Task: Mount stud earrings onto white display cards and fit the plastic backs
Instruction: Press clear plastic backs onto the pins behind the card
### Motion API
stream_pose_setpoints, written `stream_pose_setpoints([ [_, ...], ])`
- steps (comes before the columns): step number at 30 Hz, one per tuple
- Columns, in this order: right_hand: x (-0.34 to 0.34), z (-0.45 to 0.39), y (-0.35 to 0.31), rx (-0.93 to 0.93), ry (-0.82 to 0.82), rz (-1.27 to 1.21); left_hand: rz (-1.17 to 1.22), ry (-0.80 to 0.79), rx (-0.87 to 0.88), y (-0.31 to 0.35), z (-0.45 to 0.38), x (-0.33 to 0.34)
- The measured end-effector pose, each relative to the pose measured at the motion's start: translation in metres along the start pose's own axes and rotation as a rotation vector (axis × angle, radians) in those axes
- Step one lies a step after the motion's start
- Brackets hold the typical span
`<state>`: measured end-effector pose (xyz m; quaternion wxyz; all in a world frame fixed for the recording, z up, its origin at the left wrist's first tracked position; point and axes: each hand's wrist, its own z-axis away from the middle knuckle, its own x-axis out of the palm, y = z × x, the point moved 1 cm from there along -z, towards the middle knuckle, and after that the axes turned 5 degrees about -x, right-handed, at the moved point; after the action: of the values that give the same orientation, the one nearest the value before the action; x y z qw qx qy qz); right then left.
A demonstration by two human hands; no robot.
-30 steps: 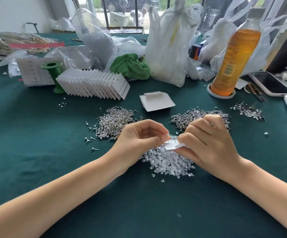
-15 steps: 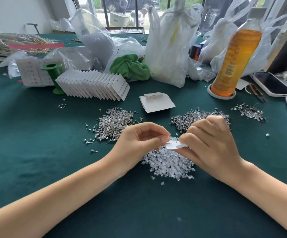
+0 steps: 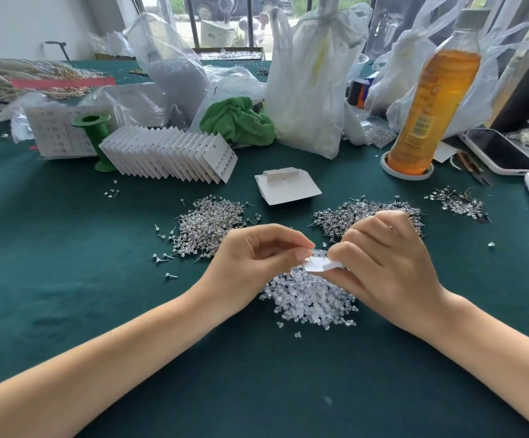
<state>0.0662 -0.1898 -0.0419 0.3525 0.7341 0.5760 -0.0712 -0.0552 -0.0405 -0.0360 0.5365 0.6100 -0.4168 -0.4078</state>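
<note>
My right hand grips a small white display card by its right end, thumb beneath and fingers curled over the top, with thin metal earring posts standing up out of the card. My left hand meets it from the other side, thumb and forefinger pinched together at the card's left edge; whether a plastic back sits between them is too small to tell. Straight below both hands lies a heap of clear plastic earring backs on the dark green table. Just beyond my left hand is a pile of silver stud earrings, and a second pile of studs shows beyond my right knuckles. Farther out between them rests a loose folded white card. Beyond my left hand, farther back, stands a fanned row of finished white cards beside a green plastic spool. Far past my right hand stands an orange drink bottle.
</note>
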Motion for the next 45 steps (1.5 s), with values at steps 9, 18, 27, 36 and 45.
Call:
stream_pose_setpoints([
  [9,-0.0005,0.0000,-0.0009,-0.024,-0.022,0.009,-0.135,-0.012,0.070,0.0014,-0.0011,-0.0033],
  [18,-0.0013,0.0006,-0.0009,-0.052,-0.027,-0.001,-0.113,-0.012,0.067,0.0027,-0.0004,-0.0026],
  [27,-0.0005,0.0015,-0.0014,-0.069,-0.022,0.011,-0.127,-0.011,0.056,0.0023,0.0003,-0.0015],
  [36,-0.0002,0.0020,-0.0012,-0.060,-0.015,0.008,-0.100,-0.022,0.036,0.0041,0.0000,-0.0009],
  [45,-0.0003,0.0006,-0.0020,-0.070,-0.016,0.013,-0.080,-0.029,0.005,0.0010,-0.0007,-0.0017],
])
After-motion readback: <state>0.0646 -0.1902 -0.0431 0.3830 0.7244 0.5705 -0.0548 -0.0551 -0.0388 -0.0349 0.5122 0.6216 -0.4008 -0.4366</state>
